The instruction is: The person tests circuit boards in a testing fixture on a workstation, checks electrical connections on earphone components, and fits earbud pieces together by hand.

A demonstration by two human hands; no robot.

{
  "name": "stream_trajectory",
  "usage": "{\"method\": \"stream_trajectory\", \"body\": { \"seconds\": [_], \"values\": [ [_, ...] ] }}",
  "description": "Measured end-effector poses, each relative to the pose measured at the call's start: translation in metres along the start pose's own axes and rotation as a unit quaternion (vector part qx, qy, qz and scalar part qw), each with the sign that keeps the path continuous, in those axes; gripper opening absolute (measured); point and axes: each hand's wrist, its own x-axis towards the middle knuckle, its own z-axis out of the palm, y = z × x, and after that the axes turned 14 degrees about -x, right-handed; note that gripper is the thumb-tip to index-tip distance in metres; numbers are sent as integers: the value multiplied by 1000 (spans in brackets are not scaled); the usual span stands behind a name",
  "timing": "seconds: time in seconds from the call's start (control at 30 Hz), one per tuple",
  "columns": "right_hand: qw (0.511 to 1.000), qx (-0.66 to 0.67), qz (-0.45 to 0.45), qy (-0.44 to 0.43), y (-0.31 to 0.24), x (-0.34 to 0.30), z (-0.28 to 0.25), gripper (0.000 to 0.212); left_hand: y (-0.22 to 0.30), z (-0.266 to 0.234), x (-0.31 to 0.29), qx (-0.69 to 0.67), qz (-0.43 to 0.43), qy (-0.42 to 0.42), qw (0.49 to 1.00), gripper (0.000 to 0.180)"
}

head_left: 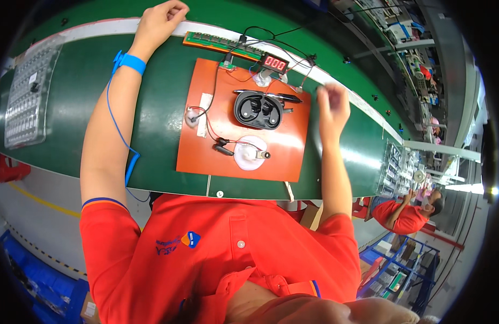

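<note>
Having our left hand (162, 24) curled narrow, our right hand (334, 105) too blurred to tell, we flank the earbud case (258, 109) on the orange board (292, 154); snagging the black cable (215, 82) could loosen its plug (228, 57).

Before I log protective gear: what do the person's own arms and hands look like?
The left hand and right hand show no gloves. A bright blue band circles the left wrist, with a partly coiled blue cord attached. The sleeves are short and red; the left hem has dark blue and orange trim.
</note>
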Motion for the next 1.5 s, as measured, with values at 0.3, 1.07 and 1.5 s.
{"method": "stream_trajectory", "body": {
  "seconds": [0.3, 1.07, 1.5],
  "values": [
    [989, -112, 30, 87, 59, 80, 10, 17, 2, 7, 7, -6, 18, 2, 1000, 20],
    [838, -239, -402, -281, -132, -63, 34, 25, 1, 5, 1, 19, 26, -8, 999, 20],
    [981, -9, 18, -192, -91, -25, 23, 5, 15, 3, -2, 43, 31, 0, 999, 16]
  ]
}}
